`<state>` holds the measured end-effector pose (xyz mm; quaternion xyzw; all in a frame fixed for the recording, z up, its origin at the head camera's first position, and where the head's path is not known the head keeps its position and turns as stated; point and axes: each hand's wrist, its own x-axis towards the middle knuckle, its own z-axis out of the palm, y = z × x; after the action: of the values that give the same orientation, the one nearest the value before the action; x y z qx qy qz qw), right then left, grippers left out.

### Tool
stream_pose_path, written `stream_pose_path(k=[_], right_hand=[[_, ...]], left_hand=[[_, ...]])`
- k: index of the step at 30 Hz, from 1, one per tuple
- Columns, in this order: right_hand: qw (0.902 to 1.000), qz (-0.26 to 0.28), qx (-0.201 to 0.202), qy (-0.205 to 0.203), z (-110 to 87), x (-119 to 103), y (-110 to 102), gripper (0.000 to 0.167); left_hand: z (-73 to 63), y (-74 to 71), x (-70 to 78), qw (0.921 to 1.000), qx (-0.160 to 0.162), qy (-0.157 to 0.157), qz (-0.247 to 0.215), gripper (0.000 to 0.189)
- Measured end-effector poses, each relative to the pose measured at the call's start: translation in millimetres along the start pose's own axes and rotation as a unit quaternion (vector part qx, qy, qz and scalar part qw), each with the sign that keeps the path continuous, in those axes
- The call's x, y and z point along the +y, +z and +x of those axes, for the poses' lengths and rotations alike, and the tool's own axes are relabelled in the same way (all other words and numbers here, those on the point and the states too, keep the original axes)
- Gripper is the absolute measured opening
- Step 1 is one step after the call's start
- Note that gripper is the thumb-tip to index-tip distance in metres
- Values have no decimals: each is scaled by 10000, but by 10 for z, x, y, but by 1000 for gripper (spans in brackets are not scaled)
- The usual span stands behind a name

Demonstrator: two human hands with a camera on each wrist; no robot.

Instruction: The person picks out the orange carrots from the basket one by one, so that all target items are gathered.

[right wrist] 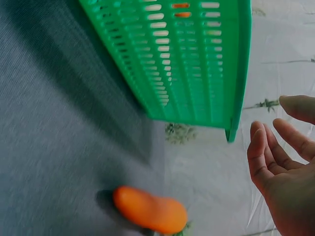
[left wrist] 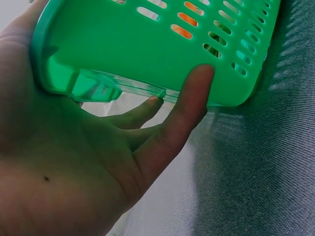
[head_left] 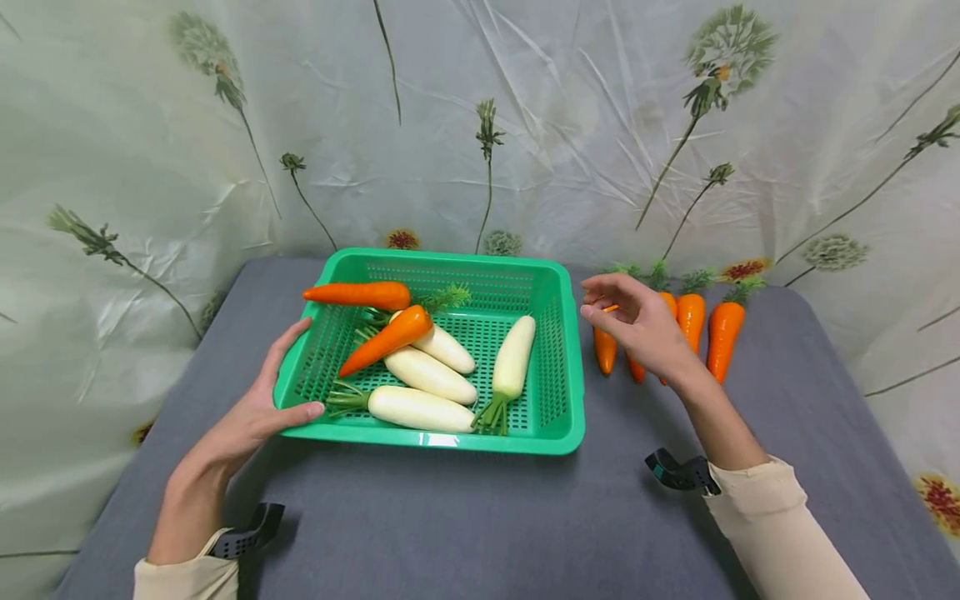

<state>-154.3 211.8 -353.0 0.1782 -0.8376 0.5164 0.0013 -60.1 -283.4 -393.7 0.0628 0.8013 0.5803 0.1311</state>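
Apparently to steady it, the left hand (head_left: 258, 396) grips the green basket (head_left: 480, 443) holding 4 white radishes (head_left: 431, 375) and 2 carrots (head_left: 390, 340), while the empty right hand (head_left: 641, 325) hangs loosely curled near other carrots (head_left: 724, 337) on the table (head_left: 480, 525).

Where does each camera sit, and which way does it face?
Head: head-worn, facing forward and down at the green basket; left hand, right hand, sleeves show.
Left wrist: wrist-worn, facing the basket's left end; left hand shows.
Right wrist: wrist-worn, facing its right end and a carrot; right hand shows.
Shared: both wrist views show basket and tabletop.
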Motion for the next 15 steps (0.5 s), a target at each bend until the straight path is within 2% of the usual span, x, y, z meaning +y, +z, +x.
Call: stream_pose_path(k=[15], right_hand=[[9984,292,-479,-35,158,-239,284,36]], left_hand=[[21,-71,48,9987,-396,160,290,116]])
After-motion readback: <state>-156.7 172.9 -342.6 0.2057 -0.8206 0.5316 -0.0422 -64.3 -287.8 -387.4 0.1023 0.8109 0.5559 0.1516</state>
